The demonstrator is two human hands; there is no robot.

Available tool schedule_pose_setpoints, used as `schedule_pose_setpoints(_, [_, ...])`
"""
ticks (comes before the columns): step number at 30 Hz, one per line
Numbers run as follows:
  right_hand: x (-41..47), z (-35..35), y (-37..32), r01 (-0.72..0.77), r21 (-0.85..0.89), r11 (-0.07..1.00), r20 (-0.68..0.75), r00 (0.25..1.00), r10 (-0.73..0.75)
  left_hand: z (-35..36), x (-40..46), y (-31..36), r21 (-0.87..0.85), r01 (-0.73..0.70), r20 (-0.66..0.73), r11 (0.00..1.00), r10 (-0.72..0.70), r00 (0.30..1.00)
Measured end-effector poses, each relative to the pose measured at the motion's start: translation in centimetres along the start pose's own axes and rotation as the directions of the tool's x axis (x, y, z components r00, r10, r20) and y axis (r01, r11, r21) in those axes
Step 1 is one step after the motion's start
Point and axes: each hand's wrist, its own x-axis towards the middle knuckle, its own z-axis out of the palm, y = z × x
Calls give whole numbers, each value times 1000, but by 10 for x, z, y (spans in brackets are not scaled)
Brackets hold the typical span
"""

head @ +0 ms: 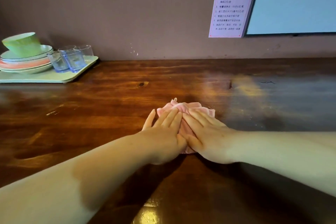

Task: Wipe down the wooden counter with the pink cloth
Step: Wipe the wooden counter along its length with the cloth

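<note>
The left hand (164,129) and the right hand (203,131) lie side by side, fingers straight and flat, both pressing down on the pink cloth (183,109). Neither hand curls round the fabric; the flat palms spread pressure over a wide patch, which suits wiping rather than carrying. The cloth is bunched beneath them, its far edge and a small hanging loop showing beyond the fingertips, and it rests near the middle of the wooden worktop (109,107). Both forearms reach forward from the near edge, which suggests a push stroke away from the body. At the far left, well apart from the cloth, a pale green tray (45,77) carries stacked plates (27,62), a green bowl (22,43) and clear glasses (72,60); their grouping on the tray leaves the timber free for wiping. A printed notice (231,7) hangs on the wall behind, beside a framed panel (294,2).
</note>
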Motion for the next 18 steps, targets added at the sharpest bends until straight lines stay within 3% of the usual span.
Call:
schedule_pose_setpoints(6, [59,-27,19,-132,12,991,8,991,132,-34,65,-4,18,74,-14,997,-74,997])
schedule_pose_setpoints(9, [43,-22,22,-69,52,996,-70,995,72,-26,61,-8,82,30,-15,996,-28,999])
schedule_pose_setpoints(11, [30,-20,25,4,75,997,-109,994,5,-20,56,-14,-7,49,-36,999,-50,998])
schedule_pose_setpoints(18, [80,-38,53,-137,-12,991,-3,991,137,-33,116,-21,-66,126,-57,990,-130,990])
